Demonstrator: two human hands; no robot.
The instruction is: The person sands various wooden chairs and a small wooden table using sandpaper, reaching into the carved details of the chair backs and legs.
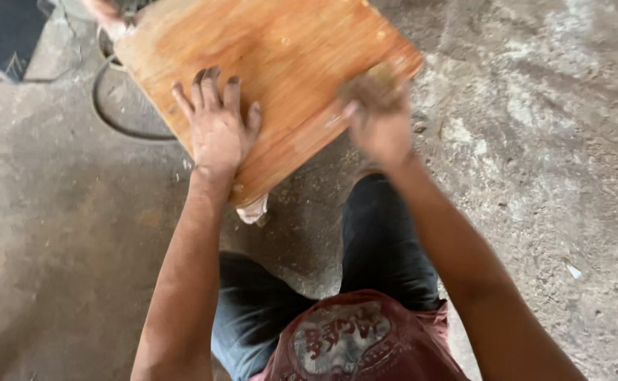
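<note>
A square orange-brown wooden board [281,49] lies tilted in front of me over a dusty concrete floor. My left hand [217,127] rests flat on its near left part, fingers spread. My right hand [379,120] is blurred at the board's right edge, closed on a small brown pad, perhaps a piece of sandpaper [369,83], pressed on the wood. A pale leg or support [254,210] shows under the board's near corner.
A dark round ring or hose [122,106] lies on the floor behind the board at left. Another person's hand [108,13] touches the board's far left corner. My knees in dark trousers [376,233] are below the board. Rough concrete spreads right.
</note>
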